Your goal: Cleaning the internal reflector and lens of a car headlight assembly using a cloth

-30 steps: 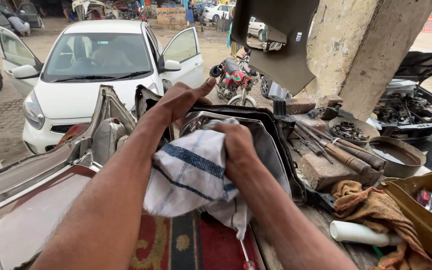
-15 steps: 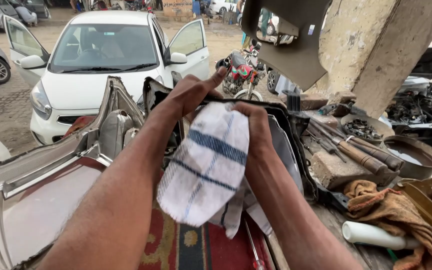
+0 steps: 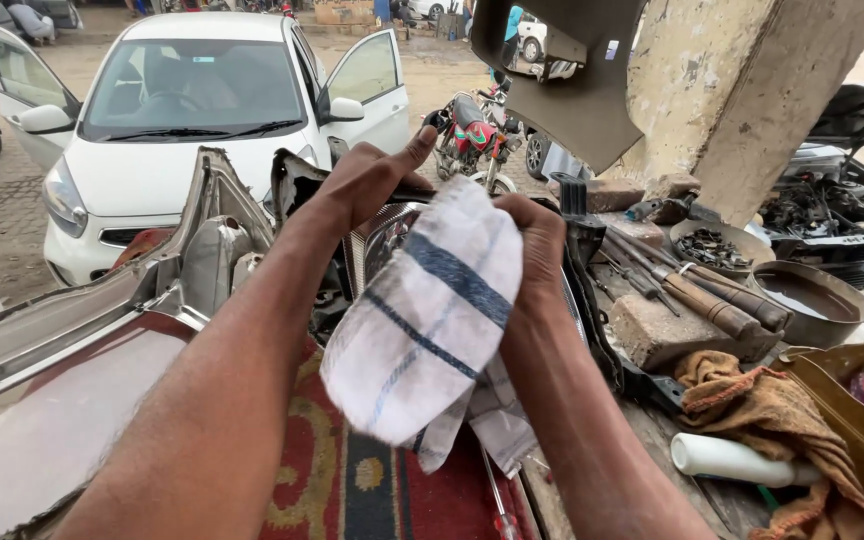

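Against the curved headlamp [image 3: 372, 250], the right hand [image 3: 532, 240] clenches a soft blue-striped white cloth [image 3: 432, 320]; the left hand [image 3: 367, 180] grasps the lamp's black rim.

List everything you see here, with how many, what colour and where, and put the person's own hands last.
cloth: one, white with blue stripes, centre, held up over the headlight
headlight: one, black housing, clear lens, upright behind the cloth
rug: one, red patterned, under the headlight
car: one, white, doors open, top left
motorcycle: one, red, beside the car
body panel: one, silver, lower left
hammers: several, wooden handles, bench at right
bowls: two, dark metal, right
rag: one, brown, lower right
tube: one, white, on the rag
pillar: one, concrete, top right
left hand: on the headlight's top edge
right hand: grip shut on the cloth
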